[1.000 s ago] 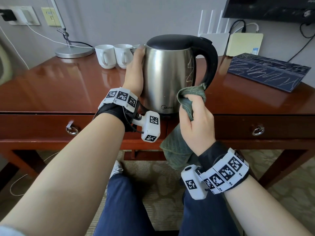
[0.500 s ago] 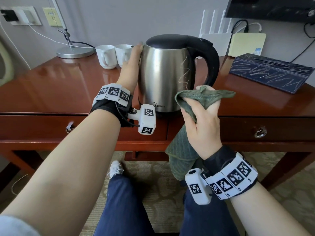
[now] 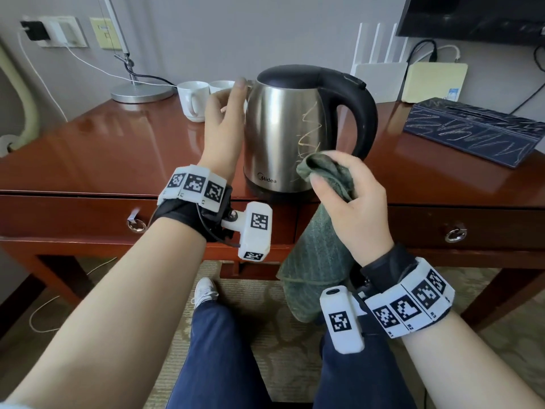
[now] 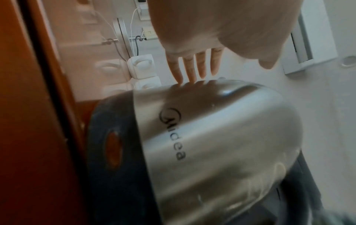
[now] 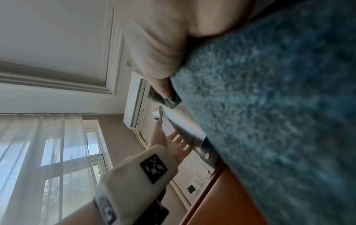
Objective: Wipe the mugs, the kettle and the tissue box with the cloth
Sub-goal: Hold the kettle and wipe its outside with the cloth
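Kettle: the steel kettle point(image 3: 283, 137) is standing upright on its dark base at the centre of the frame, near the front edge of the desk point(image 3: 88, 160); its black lid is sitting closed, so what is inside cannot be told; pale scribbled marks are showing on its side
Left hand: the left hand point(image 3: 224, 125) is lying with straight fingers point(image 4: 192, 67) against the kettle's left side, fingertips up by the rim, gripping nothing
Right hand: the right hand point(image 3: 354, 202) is gripping the cloth, fingers curled round a bunched end, just beside the kettle's lower right side
Cloth: the green cloth point(image 3: 318, 249) is hanging down from that hand past the desk's front edge, toward the person's lap
Mugs: two white mugs point(image 3: 194, 98) are standing side by side behind the left hand, upper centre-left; their insides are not showing
Tissue box: the dark tissue box point(image 3: 472, 131), covered in pale scribbles, is lying at the right edge of the frame, well apart from the kettle; its top slot is looking dark
Lamp: a lamp base point(image 3: 141, 93) is sitting left of the mugs
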`<state>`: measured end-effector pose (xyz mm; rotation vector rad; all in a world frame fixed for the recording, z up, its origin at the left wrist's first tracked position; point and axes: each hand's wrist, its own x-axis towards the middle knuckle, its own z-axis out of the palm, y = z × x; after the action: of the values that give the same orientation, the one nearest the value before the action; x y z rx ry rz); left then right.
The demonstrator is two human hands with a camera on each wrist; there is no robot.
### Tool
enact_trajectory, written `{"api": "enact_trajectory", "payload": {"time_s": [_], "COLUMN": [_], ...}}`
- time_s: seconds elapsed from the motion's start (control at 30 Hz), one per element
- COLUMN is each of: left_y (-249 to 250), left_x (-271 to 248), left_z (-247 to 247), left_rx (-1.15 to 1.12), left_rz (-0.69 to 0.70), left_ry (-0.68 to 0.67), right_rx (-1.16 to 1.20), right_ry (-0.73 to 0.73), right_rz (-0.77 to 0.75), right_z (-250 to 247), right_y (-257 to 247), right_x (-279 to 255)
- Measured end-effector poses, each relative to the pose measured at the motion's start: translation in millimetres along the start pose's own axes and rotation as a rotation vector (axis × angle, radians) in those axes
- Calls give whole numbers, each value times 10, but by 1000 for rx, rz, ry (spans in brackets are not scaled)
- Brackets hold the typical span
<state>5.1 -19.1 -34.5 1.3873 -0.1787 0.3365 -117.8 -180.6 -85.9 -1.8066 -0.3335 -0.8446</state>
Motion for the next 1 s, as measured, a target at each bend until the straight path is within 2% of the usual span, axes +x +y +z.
{"api": "enact_trajectory", "payload": {"time_s": [0.13,0.23,0.43,0.63,1.0], "left_y": [-82,-190,-371,-484,-503], "left_x": [-211,-276,-298,-258,-248], "left_z": [-5,1,21,33,35], "left_rx": [9,50,37,52,81], "left_rz": [70,73,44,68,67], "left_ry": [-150,-248,-203,-178,-184], "right_rx": [-24,-49,-101,-95,-174], "right_ry": [93,129,196,187,304], "right_rz": [41,62,102,116,21], "right_z": [11,9,18,61,200], "right_y": [32,76,230,314,327], "right_x": [-39,-75,-79,-44,54]}}
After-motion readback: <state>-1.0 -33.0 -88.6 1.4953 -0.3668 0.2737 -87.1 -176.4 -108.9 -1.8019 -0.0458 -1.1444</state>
